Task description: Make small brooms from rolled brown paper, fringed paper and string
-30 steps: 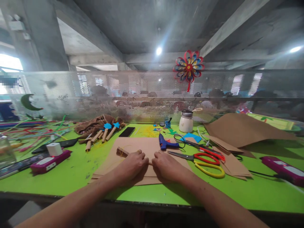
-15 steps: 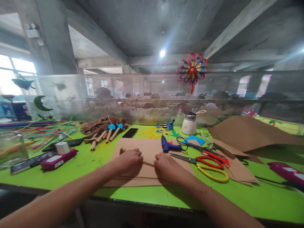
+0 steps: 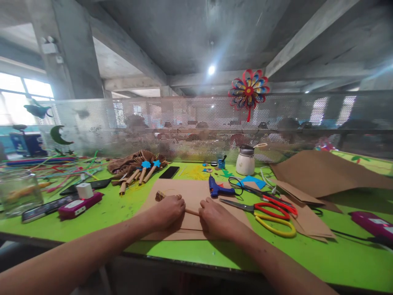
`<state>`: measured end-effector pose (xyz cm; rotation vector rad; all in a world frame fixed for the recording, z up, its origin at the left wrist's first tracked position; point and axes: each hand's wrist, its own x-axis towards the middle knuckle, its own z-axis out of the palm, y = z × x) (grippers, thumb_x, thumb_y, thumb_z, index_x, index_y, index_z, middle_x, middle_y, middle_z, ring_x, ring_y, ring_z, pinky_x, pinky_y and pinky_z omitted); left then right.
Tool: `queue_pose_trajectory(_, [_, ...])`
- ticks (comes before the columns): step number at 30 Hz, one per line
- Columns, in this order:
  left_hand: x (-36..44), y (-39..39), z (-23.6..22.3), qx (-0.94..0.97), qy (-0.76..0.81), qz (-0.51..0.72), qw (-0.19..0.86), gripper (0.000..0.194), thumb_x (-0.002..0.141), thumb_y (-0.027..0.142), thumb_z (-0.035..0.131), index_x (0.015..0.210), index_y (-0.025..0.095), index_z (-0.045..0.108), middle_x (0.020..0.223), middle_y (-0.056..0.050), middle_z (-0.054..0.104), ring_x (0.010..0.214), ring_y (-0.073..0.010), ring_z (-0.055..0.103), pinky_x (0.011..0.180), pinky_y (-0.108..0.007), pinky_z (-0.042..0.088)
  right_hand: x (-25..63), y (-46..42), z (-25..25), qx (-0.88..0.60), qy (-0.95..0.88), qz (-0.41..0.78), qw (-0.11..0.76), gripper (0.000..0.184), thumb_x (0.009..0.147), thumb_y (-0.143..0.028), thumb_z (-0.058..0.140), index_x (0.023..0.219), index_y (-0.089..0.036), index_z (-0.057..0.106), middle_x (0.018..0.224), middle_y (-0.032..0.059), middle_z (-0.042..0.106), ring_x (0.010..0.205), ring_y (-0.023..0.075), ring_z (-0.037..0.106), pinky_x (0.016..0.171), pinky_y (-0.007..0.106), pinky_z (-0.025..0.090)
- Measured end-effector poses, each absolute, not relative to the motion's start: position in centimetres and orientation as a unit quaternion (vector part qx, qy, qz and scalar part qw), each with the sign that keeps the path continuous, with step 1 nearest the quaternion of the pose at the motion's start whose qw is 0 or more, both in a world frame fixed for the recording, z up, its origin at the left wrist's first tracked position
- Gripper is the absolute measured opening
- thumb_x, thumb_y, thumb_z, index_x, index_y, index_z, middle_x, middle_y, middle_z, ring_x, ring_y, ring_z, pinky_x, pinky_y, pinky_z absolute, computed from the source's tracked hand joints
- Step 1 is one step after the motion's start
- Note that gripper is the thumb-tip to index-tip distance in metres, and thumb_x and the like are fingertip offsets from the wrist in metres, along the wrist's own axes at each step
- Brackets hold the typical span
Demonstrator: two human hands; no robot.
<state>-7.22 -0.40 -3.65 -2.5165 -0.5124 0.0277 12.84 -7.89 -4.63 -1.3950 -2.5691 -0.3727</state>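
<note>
My left hand and my right hand lie palm down, side by side, on a stack of brown paper sheets on the green table. Between them shows a thin rolled brown paper stick, with the fingers of both hands curled and pressed on it. A small brown paper bundle with yellow thread lies just beyond my left hand. A blue glue gun rests past my right hand.
Red and yellow scissors lie right of the sheets, large brown paper beyond. A white jar, black phone, finished paper sticks with blue stars, pink box and glass jar stand around. Mesh screen behind.
The hands have slid slightly apart along the rolled stick, exposing more of it between them. The view has shifted a little to the left.
</note>
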Motion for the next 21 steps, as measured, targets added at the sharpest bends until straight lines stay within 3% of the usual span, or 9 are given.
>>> queue_pose_trajectory(21, [-7.3,0.3,-4.9,-0.937,-0.202,0.010,0.285,0.016,0.077,0.008,0.045,0.078,0.010,0.061,0.075,-0.014,0.061,0.069,-0.0227,0.054,0.068,-0.036,0.045,12.6,-7.8,-5.0,-0.486,-0.861,-0.109,0.101,0.021,0.080,-0.015,0.045,0.085,-0.009,0.065,0.089,0.0134,0.058,0.089,0.0233,0.047,0.079,0.031,0.038])
